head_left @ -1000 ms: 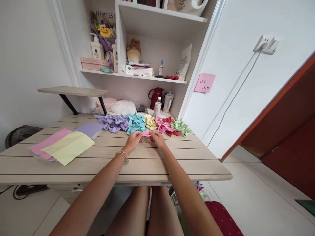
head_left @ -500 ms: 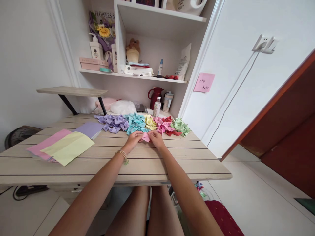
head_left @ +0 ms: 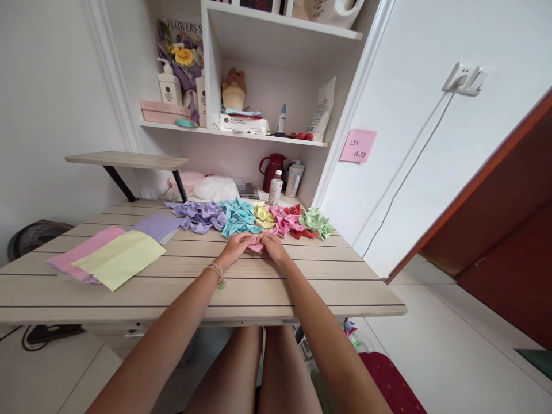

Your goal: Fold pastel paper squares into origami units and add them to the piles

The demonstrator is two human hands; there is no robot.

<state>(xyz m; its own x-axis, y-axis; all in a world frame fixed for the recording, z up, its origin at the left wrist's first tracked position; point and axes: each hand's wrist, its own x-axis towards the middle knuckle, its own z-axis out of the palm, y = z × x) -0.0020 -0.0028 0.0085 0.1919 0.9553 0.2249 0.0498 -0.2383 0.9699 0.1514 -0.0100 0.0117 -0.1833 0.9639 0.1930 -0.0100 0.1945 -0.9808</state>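
A small folded piece of pink paper (head_left: 255, 246) is held between both hands over the table. My left hand (head_left: 236, 247) pinches its left side, and my right hand (head_left: 272, 246) grips the right side; the fingertips nearly meet above it and hide part of the folds. Just beyond the hands lie heaps of folded paper pieces: purple (head_left: 200, 216), blue (head_left: 238, 218), yellow (head_left: 263, 214), pink (head_left: 286, 219), red (head_left: 305, 233) and green (head_left: 317, 221).
Flat sheets lie at the left: yellow (head_left: 119, 259), pink (head_left: 86, 247) and purple (head_left: 157, 227). A bottle (head_left: 275, 188), a red jug (head_left: 271, 170) and a tumbler (head_left: 294, 178) stand behind the heaps. A small raised shelf (head_left: 127, 160) sits at the back left of the table (head_left: 328, 296).
The fingers have shifted slightly on the pink paper, and its visible part looks wider and flatter. The heaps and sheets have stayed in place.
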